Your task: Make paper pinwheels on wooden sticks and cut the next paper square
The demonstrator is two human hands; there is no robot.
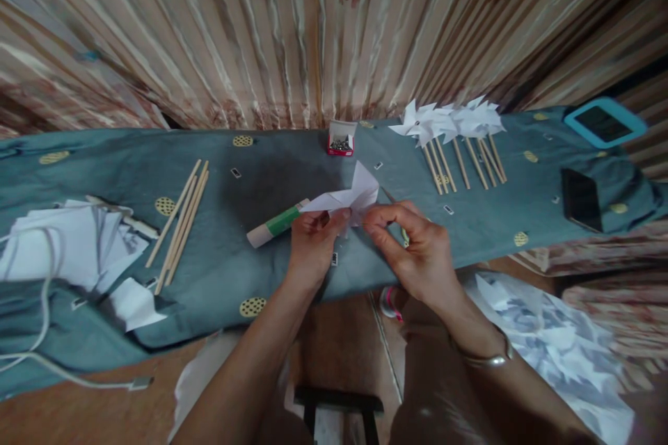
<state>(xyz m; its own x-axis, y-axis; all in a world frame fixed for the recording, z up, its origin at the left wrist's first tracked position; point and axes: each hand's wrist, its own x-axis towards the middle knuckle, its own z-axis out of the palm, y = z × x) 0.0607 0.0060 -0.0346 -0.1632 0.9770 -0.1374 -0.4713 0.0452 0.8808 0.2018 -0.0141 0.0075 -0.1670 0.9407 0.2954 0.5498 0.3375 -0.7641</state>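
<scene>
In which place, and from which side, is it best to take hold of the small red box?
Probably by the left and right walls of the small red box, coming from the person's side: its white flap stands raised at the back, and the open top shows metal pieces, so keep it level.

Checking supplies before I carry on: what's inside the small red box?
The open red box holds a heap of small, shiny metallic pieces, too small to identify exactly. The heap covers the bottom, so anything beneath is hidden.

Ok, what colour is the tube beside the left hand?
The tube is green along its middle, with pale ends; see the head view.
</scene>
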